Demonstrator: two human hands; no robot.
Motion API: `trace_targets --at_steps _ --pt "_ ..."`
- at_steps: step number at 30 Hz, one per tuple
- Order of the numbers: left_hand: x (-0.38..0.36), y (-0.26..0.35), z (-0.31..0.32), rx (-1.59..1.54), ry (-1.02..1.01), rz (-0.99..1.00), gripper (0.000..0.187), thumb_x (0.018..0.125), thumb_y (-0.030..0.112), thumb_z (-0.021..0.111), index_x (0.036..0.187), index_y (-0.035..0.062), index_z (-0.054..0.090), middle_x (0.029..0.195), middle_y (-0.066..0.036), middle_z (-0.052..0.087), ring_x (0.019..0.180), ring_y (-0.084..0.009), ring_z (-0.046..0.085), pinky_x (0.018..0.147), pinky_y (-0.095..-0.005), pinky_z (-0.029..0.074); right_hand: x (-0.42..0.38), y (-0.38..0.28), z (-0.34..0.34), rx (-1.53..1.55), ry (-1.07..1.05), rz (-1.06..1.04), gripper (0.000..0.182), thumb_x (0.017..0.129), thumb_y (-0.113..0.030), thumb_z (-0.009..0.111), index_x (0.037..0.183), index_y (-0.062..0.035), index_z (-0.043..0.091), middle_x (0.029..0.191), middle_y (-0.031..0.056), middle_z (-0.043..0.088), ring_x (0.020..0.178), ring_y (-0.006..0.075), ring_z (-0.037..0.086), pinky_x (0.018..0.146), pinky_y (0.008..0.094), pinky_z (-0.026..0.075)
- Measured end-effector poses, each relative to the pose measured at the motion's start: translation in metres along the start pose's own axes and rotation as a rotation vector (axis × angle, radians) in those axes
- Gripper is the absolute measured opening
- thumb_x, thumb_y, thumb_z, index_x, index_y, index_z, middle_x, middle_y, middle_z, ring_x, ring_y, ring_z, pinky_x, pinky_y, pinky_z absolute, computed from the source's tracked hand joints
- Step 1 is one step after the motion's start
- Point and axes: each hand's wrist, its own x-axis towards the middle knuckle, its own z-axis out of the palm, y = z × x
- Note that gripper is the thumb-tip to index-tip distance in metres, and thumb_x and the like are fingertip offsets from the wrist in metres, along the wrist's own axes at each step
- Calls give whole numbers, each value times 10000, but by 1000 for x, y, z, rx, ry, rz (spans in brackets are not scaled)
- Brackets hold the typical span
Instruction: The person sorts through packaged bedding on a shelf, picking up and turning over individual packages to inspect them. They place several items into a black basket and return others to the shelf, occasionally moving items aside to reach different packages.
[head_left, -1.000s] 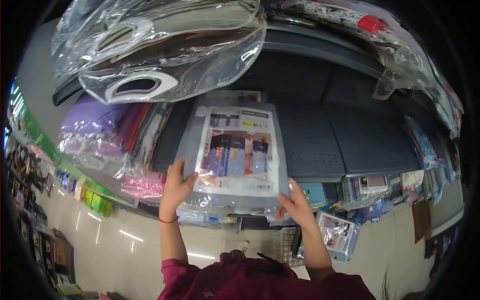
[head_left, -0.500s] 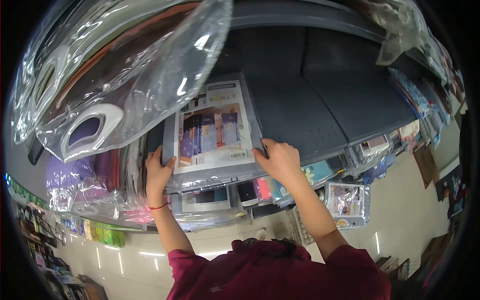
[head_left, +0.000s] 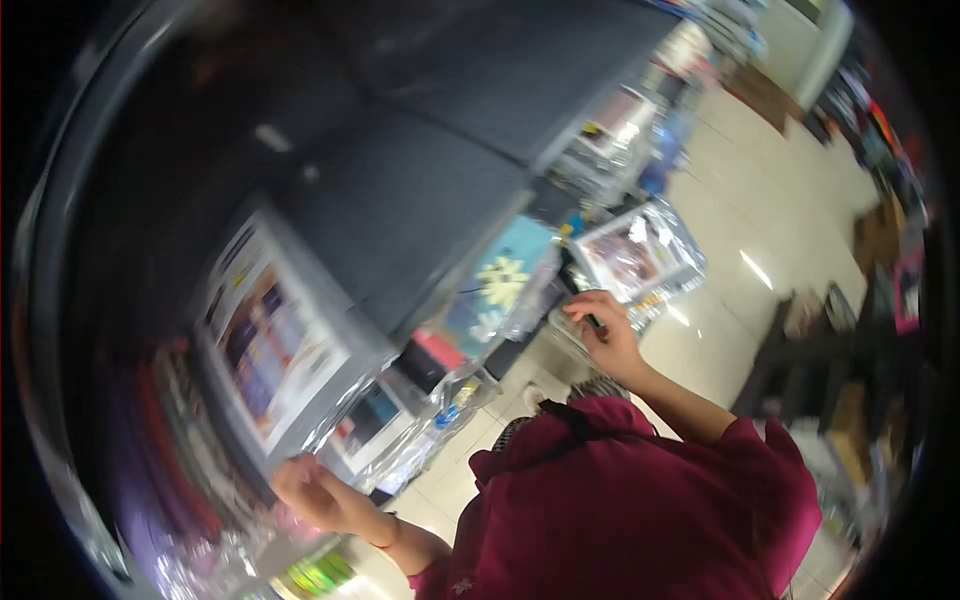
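A plastic-wrapped package (head_left: 270, 340) with a printed picture label lies on the dark shelf (head_left: 400, 190), at the left of the view. Just below its near corner is my left hand (head_left: 318, 492), blurred by motion, so its fingers are hard to make out. My right hand (head_left: 608, 335) is off the package, in front of the lower shelf goods, with its fingers curled. Something small and dark shows at those fingers, too unclear to name. Closest to this hand is a wrapped package (head_left: 635, 250) with a picture label.
Folded textiles in plastic (head_left: 185, 440) stand at the left. Below the shelf edge lies a turquoise package with flowers (head_left: 500, 280). At the right are a dark rack (head_left: 830, 350) and pale floor tiles (head_left: 750, 215).
Both hands have come away from the package's sides, the right one moving toward the lower goods. The view has turned, and the hanging plastic bags at upper left are gone from sight.
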Motion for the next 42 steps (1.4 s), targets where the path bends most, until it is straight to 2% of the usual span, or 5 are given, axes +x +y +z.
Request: trace_targets --at_steps 13,19,28,34,42 --pt "-154 92 257 -670 -698 -344 181 652 -158 435 647 3 518 737 -111 549 742 -233 587 675 -315 459 -105 102 -164 -64 392 310 283 606 210 389 670 -32 521 842 122 581 831 285 580 746 292 455" --pt "-220 112 379 -350 -1158 -146 156 675 -131 428 664 -2 514 706 -141 535 691 -246 559 687 -314 455 -114 253 -214 575 446 984 162 816 8 462 962 -39 514 880 72 600 818 155 591 703 259 476" --pt "-342 -24 617 97 -1414 160 539 775 104 560 1287 -10 432 1309 -217 461 1231 -377 406 1058 -427 301 -79 440 -187 846 460 1342 233 871 -184 571 1032 -34 496 950 115 604 892 192 605 779 334 484" --pt "-331 -11 635 385 -1469 216 639 786 271 638 1320 2 413 1341 -230 422 1261 -403 348 1073 -446 264 -66 459 -177 410 610 1562 349 747 -173 726 944 -24 478 823 88 583 613 173 584 483 287 471" --pt "-296 49 608 335 -1405 404 417 805 270 634 1160 85 518 1099 -203 571 952 -403 574 747 -475 474 -93 495 -158 295 398 1358 484 727 -224 725 1064 31 488 859 124 607 688 216 607 550 308 477"
